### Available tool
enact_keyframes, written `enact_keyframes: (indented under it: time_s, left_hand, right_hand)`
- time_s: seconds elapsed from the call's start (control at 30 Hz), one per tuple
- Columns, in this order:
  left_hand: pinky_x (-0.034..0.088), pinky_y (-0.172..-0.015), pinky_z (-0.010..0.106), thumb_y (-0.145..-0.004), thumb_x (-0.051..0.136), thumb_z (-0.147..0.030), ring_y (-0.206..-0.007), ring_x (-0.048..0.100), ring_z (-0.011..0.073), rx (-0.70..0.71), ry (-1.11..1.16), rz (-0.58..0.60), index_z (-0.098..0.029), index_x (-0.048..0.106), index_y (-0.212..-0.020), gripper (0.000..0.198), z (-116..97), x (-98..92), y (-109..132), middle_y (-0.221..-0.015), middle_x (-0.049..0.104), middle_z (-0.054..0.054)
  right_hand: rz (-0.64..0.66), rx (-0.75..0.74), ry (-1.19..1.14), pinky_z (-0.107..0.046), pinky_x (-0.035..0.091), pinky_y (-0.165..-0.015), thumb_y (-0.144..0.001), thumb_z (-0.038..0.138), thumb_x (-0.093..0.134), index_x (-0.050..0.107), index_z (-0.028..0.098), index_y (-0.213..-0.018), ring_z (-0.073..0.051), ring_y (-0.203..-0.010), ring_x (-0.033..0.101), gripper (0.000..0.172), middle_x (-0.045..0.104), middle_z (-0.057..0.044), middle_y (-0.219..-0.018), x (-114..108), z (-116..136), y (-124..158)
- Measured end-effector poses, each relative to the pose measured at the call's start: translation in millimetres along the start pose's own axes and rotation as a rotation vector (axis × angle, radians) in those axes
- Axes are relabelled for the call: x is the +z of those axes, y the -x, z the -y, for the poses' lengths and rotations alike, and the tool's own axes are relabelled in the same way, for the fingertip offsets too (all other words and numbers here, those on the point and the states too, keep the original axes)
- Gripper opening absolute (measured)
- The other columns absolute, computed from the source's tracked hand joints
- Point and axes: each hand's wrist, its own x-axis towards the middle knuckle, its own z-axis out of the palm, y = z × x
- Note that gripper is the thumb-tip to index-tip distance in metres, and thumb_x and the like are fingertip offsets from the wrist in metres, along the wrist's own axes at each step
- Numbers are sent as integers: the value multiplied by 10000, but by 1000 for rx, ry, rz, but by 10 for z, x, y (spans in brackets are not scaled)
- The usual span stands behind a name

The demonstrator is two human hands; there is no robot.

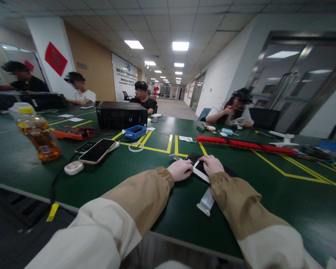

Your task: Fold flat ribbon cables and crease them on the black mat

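Note:
On the green table in front of me lies a flat black panel (229, 172) with a white strip (201, 174) across it. My left hand (180, 170) is closed at the panel's left edge, its curled fingertips close to the strip. My right hand (212, 164) bends over the top of the panel, with its fingers closed at the upper end of the strip. A grey ribbon cable (206, 201) with a connector at its end comes out below my right wrist. Beyond my left hand, a small shiny piece (176, 157) is too blurred to name.
To the left are a drink bottle (39, 134), an orange multimeter (71, 132), a phone (98, 151) and a white ring (136, 147). Behind are a blue tray (136, 137) and a black case (121, 116). A long red strip (246, 145) lies right. Several people sit around.

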Motion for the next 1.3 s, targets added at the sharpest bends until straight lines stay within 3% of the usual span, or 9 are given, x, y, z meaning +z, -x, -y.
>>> enact_keyframes:
  time_s: [0.47,0.93,1.3]
  left_hand:
    - [413,-783,263,-837,478,-184,-884,565,155,42,-87,-38,-179,610,-823,133,2,12,-2,-922,611,20]
    - [405,-804,260,-854,464,-198,-889,560,149,117,-99,5,-179,612,-888,153,-21,4,0,-934,599,29]
    - [414,-823,250,-851,459,-184,-920,555,147,116,-57,10,-180,611,-894,157,-15,17,5,-957,592,32]
  right_hand:
    - [24,-81,-83,-256,378,-806,-751,59,438,670,184,-818,-148,-895,515,272,632,-11,-906,-46,58,1]
    - [4,24,-49,-312,388,-770,-784,129,462,687,165,-886,-201,-926,503,250,623,-46,-972,15,11,4]
    - [30,-90,-128,-280,389,-796,-783,125,442,674,179,-856,-169,-897,523,249,619,-34,-938,-21,52,7]
